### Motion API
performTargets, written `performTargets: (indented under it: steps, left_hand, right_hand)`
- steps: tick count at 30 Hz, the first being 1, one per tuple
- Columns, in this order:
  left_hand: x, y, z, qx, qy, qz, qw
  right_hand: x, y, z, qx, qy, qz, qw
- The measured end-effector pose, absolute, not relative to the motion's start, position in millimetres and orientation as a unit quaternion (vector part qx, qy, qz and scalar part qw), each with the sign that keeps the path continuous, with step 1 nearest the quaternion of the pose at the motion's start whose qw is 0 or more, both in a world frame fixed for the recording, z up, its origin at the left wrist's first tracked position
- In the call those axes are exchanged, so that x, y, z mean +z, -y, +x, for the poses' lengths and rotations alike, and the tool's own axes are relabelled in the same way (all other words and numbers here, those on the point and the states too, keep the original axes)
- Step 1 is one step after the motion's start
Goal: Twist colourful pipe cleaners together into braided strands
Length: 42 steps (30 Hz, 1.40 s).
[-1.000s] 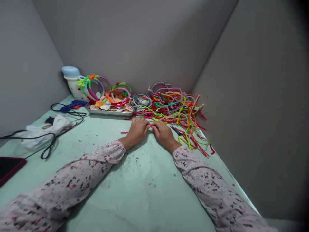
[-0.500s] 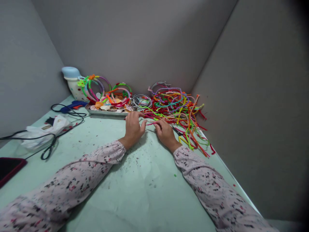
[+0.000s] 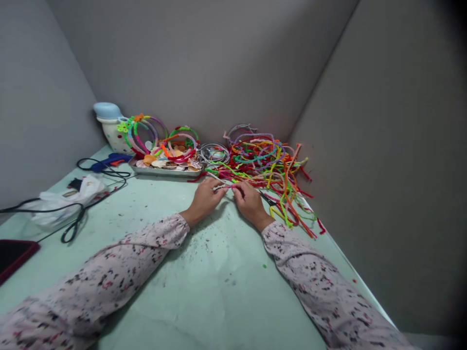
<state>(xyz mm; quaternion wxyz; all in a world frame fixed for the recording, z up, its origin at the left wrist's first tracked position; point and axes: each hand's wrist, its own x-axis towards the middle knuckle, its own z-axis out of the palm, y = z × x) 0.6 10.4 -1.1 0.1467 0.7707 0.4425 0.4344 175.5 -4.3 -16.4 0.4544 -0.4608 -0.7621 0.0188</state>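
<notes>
Over the middle of the table my left hand (image 3: 206, 198) and my right hand (image 3: 249, 200) face each other, fingertips almost meeting. Both pinch a short pink pipe cleaner (image 3: 229, 186), which shows in the small gap between them. A thin pale grey strand (image 3: 216, 178) runs up and left from the left fingers; what it belongs to is hidden. Just beyond the hands lies a heap of coloured pipe cleaners (image 3: 262, 158). Dark-bladed scissors (image 3: 268, 198) lie partly under the heap, right of my right hand.
At the back left a metal tray (image 3: 160, 172) holds shell-like discs and pipe-cleaner-covered hoops (image 3: 144, 129). Grey wire coils (image 3: 214, 153) lie beside it. A white container with a blue lid (image 3: 107, 111), a plastic bag (image 3: 60, 204), a black cable (image 3: 82, 211) and a dark red-edged device (image 3: 16, 255) occupy the left.
My left fingers have come down and closed in toward the right hand, so the gap between the hands is smaller. My right hand has hardly moved.
</notes>
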Motion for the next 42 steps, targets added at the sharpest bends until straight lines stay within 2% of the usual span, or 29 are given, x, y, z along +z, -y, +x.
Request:
performTargets:
  steps: [9,42]
  left_hand:
    - [-0.8,-9.1,0.8,0.452,-0.409,0.747,0.265]
    - [-0.2,-7.0,5.0,0.41,-0.461,0.703,0.353]
  right_hand:
    - [-16.9,7.7,174.1,0.02,0.779,-0.458,0.429]
    - [-16.9,13.2,171.3,-0.027,0.805,-0.456,0.379]
